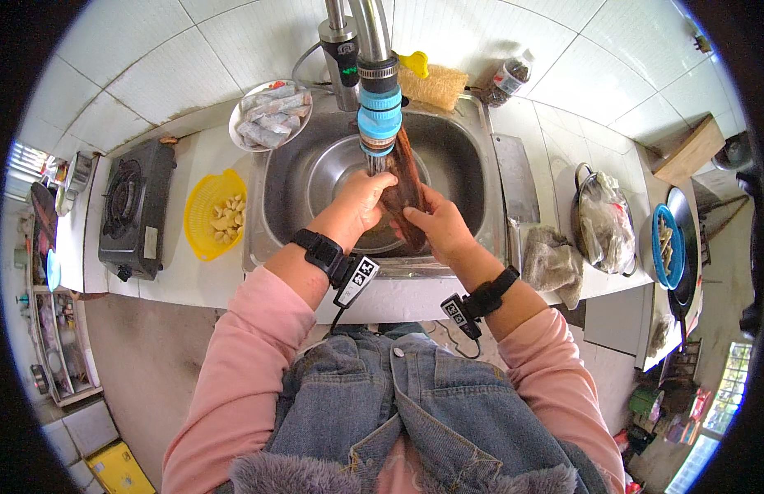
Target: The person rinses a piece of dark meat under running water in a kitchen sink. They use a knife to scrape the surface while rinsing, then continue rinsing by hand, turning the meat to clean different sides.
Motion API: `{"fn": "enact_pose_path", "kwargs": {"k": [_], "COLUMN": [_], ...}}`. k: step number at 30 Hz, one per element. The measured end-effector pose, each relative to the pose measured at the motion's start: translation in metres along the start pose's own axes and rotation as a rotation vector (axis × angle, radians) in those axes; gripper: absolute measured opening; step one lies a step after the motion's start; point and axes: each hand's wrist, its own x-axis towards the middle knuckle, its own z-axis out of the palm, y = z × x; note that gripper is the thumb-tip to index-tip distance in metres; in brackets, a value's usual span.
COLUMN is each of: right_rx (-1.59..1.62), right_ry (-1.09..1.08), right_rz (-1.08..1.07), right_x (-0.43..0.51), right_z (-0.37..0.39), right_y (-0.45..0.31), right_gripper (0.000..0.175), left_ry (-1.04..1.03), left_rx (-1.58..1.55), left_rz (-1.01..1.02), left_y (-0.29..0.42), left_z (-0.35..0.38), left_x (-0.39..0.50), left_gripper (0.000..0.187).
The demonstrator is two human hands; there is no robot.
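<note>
A long reddish-brown slab (407,179), which looks like cured meat, is held aslant over the stainless steel sink (459,204). My right hand (440,225) grips its lower right side, the thumb lying on the front face. At the slab's left edge is my left hand (362,200), curled against it with the thumb uppermost; part of its fingers is hidden behind the slab. Water runs from the tap's blue nozzle (381,117) just above my left hand. The slab's upper end passes behind the nozzle.
Left of the sink are a plate of wrapped pieces (271,114), a yellow basket (200,213) holding pale cloves and a gas stove (135,210). To the right lie a cleaver (518,179), a grey cloth (552,259) and a bag-topped pan (604,222). A loofah sponge (434,86) sits behind.
</note>
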Motion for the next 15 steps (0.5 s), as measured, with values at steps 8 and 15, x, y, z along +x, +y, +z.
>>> {"fn": "enact_pose_path", "kwargs": {"k": [8,15], "right_rx": [-0.464,-0.509], "right_ry": [0.365,0.308], "right_rz": [0.011,0.015], "right_x": [0.001,-0.004], "right_z": [0.033,0.018], "right_y": [-0.011,-0.023], "right_gripper": [0.034,0.036], "left_ry": [0.457,0.212], "left_rx": [0.410,0.164], "left_rz": [0.200,0.016], "left_y": [-0.009,0.008], "left_z": [0.031,0.024], "left_x": [0.001,0.002], "left_gripper": [0.023,0.025]}}
